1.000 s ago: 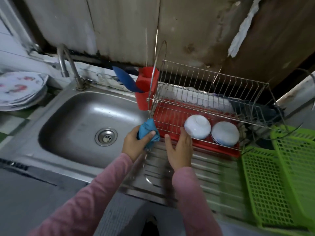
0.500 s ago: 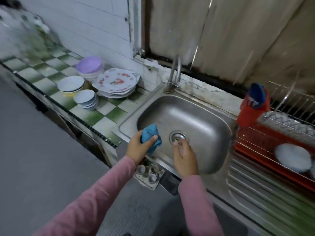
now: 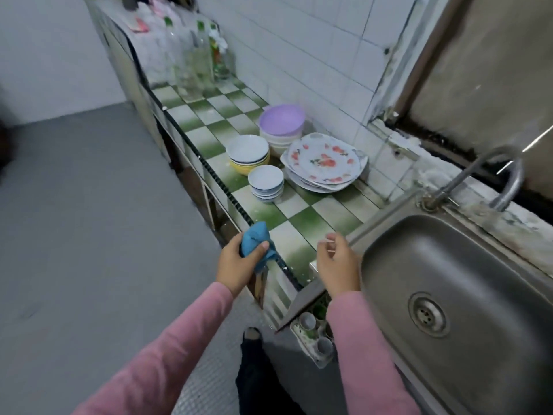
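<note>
blue cloth (image 3: 254, 238) sat bunched in the left hand (image 3: 236, 265), thumb pressed across it and fingers curled round it, just above the front edge of the counter (image 3: 299, 217). it was not touching the tiles. the right hand (image 3: 338, 265) hung over the counter's near corner, just beside the sink (image 3: 449, 265), its fingers loosely bent and gripping nothing that showed.

as a guess, the wiping of this stretch had not yet begun. the cloth was balled up rather than spread flat, and no wiped patch stood out on the tiles, though blur made that hard to judge. everything on the counter looked left to do: bringing the cloth down, working along the tiles, and going round or shifting the crockery.

the counter was a green and white check with a dark ribbed strip along its front. on it stood two stacks of bowls (image 3: 265, 181), a purple bowl (image 3: 282, 119) upside down on another stack, and a pile of flowered plates (image 3: 324, 161) near the wall (image 3: 314, 55). bottles (image 3: 200, 55) crowded the far end, too blurred to read. the steel sink lay to the right, with a curved tap (image 3: 490, 175) behind it. white tiles covered the wall, grimy near the window frame, and the floor (image 3: 89, 220) was plain grey.
</note>
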Action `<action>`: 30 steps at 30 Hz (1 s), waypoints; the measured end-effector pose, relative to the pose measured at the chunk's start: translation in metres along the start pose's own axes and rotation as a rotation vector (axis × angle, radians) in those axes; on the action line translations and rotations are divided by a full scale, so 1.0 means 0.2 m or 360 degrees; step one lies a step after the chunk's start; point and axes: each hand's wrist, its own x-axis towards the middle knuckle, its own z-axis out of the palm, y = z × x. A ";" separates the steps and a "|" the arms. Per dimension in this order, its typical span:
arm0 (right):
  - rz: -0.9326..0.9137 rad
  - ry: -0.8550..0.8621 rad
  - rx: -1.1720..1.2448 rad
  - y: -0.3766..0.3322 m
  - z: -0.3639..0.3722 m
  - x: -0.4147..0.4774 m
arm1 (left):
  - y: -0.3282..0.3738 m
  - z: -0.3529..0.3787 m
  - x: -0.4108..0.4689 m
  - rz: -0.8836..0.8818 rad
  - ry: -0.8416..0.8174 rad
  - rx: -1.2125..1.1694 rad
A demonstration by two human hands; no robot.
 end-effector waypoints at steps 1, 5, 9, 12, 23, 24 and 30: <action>-0.0007 -0.0028 -0.0008 -0.04 0.06 0.06 | 0.00 -0.04 0.06 -0.0004 0.0035 0.0008; 0.0045 -0.0101 0.0024 -0.18 0.27 0.35 | 0.04 -0.15 0.37 0.0000 0.0078 0.0031; 0.0210 -0.0178 0.0071 -0.31 0.42 0.62 | 0.14 -0.21 0.68 -0.0035 0.0072 0.0058; 0.0342 -0.0230 0.0055 -0.35 0.52 0.81 | 0.18 -0.23 0.89 -0.0058 0.0081 0.0041; 0.0863 -0.0328 0.0117 -0.38 0.90 1.22 | 0.23 -0.25 1.53 -0.0061 -0.0152 0.0221; 0.0865 -0.0301 0.0130 -0.38 0.93 1.24 | 0.23 -0.26 1.58 -0.0061 -0.0187 0.0233; 0.1063 0.0036 0.0275 -0.47 1.08 1.22 | 0.27 -0.27 1.85 -0.0063 -0.0564 0.0386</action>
